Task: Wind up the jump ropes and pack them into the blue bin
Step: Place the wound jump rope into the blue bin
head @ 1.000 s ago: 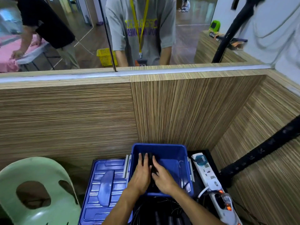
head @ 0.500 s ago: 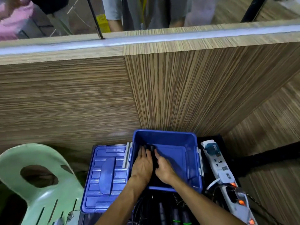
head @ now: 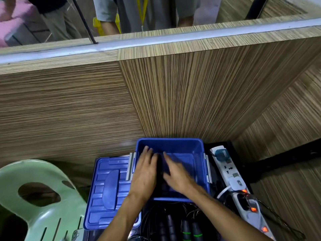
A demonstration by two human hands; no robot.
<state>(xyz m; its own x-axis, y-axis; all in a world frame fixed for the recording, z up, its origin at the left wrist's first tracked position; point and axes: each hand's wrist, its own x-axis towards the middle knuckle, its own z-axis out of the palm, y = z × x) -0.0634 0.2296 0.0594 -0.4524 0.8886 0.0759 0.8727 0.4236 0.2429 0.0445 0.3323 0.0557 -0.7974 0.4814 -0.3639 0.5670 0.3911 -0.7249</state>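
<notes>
A blue bin (head: 198, 145) stands open against the wooden wall. Both my hands are inside it. My left hand (head: 145, 173) lies flat with straight fingers along the bin's left side. My right hand (head: 177, 174) lies flat beside it, fingers spread. Between them a dark wound jump rope (head: 160, 178) lies on the bin floor, partly hidden by the hands. Just below the bin, several more black jump ropes (head: 175, 225) with black and green-ringed handles lie in a tangle.
The bin's blue lid (head: 107, 190) lies flat to the left. A pale green plastic chair (head: 34, 197) stands at lower left with a phone (head: 77, 234) on it. A white power strip (head: 229, 169) with lit switches runs down the right side. People stand behind the partition.
The view has tilted down and closer. Both hands have slid a little further forward in the bin and lie flatter over the dark rope.
</notes>
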